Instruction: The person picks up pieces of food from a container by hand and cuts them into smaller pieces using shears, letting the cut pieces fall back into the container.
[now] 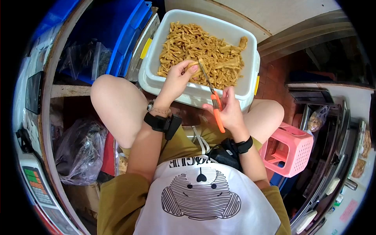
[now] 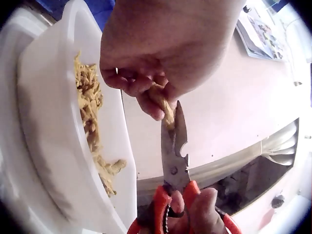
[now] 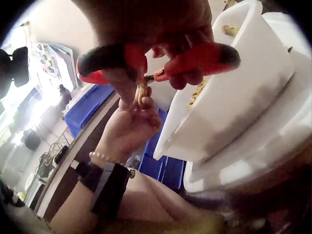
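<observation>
Nearest my body, my right hand [image 1: 232, 111] grips the orange-handled scissors [image 1: 215, 102], fingers wrapped in the handles, the tool's long axis running away from me and slightly to the left. Its blades [image 2: 179, 124] stand parted, pointing at my other hand.

A little farther out, at the tips of those blades, is the brown strip [image 2: 167, 113]. My left hand [image 1: 176, 80] has it pinched between thumb and fingers, so the left is the nearer of my two hands; the right meets it only through the steel. From my right grip the strip lies outward and to the left, just past the length of the tool. In the left wrist view its free end slopes from my fingertips down into the gap between the blades, more nearly in line with them than square across. The head view hides too much to settle that angle. I judge that everything turns on this: how much of the end sits between the edges, and how close my left fingertips are to them.

Under and beyond both hands spreads the white tub [image 1: 156, 43], with a heap of similar brown pieces [image 1: 188, 43] covering much of its floor. Farthest off, behind the tub, stands a pale panel [image 1: 297, 17].
</observation>
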Demonstrator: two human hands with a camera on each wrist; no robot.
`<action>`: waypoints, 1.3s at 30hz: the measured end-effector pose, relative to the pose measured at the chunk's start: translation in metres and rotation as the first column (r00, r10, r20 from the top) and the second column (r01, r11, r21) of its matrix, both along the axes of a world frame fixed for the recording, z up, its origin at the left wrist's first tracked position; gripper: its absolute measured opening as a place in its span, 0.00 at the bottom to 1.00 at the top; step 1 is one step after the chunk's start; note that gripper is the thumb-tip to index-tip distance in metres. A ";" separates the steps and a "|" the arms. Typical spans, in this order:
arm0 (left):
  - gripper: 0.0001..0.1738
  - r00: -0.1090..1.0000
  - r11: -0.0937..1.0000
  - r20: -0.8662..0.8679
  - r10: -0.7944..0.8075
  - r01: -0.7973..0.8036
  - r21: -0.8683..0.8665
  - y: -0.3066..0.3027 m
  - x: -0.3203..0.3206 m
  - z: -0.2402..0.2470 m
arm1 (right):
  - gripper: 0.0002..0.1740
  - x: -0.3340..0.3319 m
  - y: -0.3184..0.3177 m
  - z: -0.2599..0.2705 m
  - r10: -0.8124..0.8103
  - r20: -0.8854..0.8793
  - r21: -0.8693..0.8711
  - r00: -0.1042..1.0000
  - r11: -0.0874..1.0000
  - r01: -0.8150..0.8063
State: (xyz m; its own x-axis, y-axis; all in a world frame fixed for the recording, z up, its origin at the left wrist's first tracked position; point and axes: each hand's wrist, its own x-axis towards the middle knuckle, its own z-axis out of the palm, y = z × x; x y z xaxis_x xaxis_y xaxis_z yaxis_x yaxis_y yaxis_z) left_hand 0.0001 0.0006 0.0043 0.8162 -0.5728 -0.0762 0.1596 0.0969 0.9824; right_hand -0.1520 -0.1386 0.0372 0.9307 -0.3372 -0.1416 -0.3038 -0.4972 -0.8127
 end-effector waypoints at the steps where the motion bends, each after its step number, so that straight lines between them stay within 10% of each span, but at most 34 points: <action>1: 0.16 0.999 0.999 0.028 -0.033 0.032 0.022 0.001 0.001 -0.001 | 0.39 -0.001 -0.001 0.001 0.000 0.001 0.000 1.000 1.000 0.000; 9: 0.15 0.961 0.962 0.175 -0.212 0.173 0.212 0.000 -0.012 0.014 | 0.40 -0.005 -0.003 -0.001 -0.021 -0.065 -0.069 0.998 0.997 0.016; 24: 0.17 0.975 0.982 0.220 -0.036 -0.007 0.191 0.002 -0.001 0.001 | 0.39 -0.002 0.001 0.007 -0.055 -0.095 -0.153 0.994 0.987 0.040; 30: 0.13 0.871 0.908 0.422 -0.252 0.062 0.414 0.004 -0.008 0.022 | 0.39 -0.004 -0.001 0.007 -0.060 -0.103 -0.200 0.993 0.979 0.039; 39: 0.12 0.614 0.867 0.781 -0.115 -0.321 0.380 0.002 -0.009 0.015 | 0.37 0.000 0.006 0.008 -0.077 0.066 -0.211 0.995 0.973 0.090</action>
